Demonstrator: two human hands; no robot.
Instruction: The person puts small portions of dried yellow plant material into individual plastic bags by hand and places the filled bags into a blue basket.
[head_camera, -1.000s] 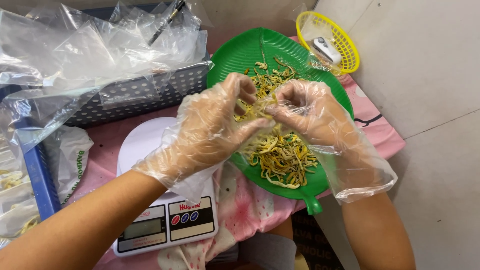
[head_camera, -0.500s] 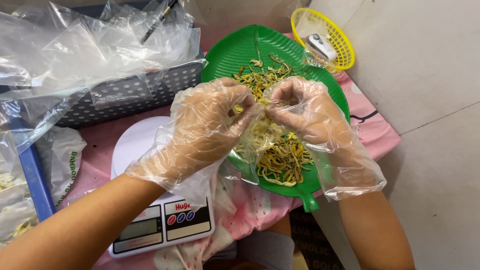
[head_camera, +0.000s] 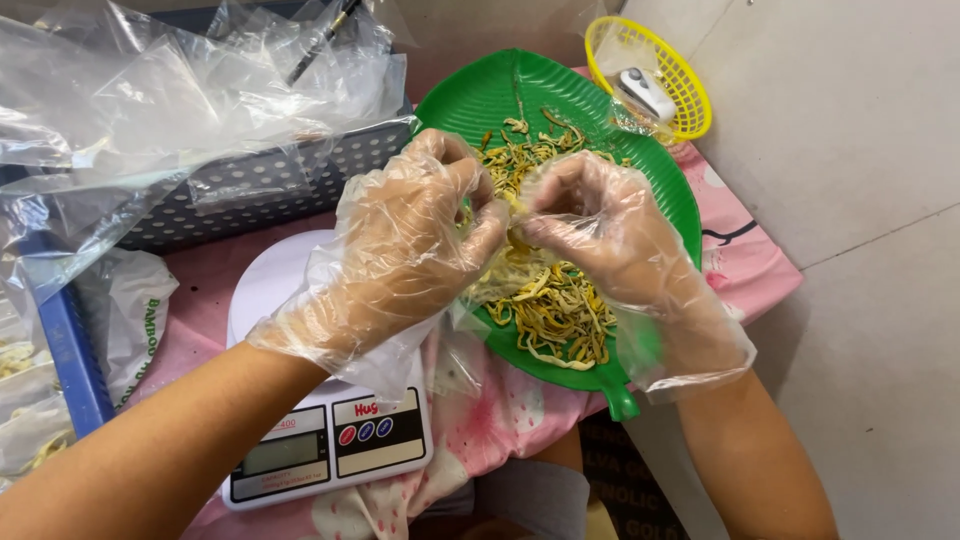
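Surface: pink flowered cloth (head_camera: 745, 265) covers the table, its right edge meeting grey floor.
Bag: I see a small clear bag (head_camera: 500, 285) of yellow strips, over the green leaf-shaped tray (head_camera: 520, 85).
Left hand (head_camera: 400, 250): gloved, fingertips pinched on the bag's top.
Right hand (head_camera: 600, 225): gloved, fingers curled shut on the same spot.
Edges: white scale (head_camera: 320, 440) sits at the table's near edge; yellow basket (head_camera: 690, 95) at the far corner.
Room: crowded left, by plastic sheets (head_camera: 150, 90).

Near me on the white kitchen scale (head_camera: 330, 440) sits a grey rectangular display screen (head_camera: 280, 452), with a small red label above it. At the far left lies a clear printed plastic bag (head_camera: 135, 320), and crumpled clear plastic bags (head_camera: 170, 90) fill the grey dotted basket (head_camera: 250, 190).
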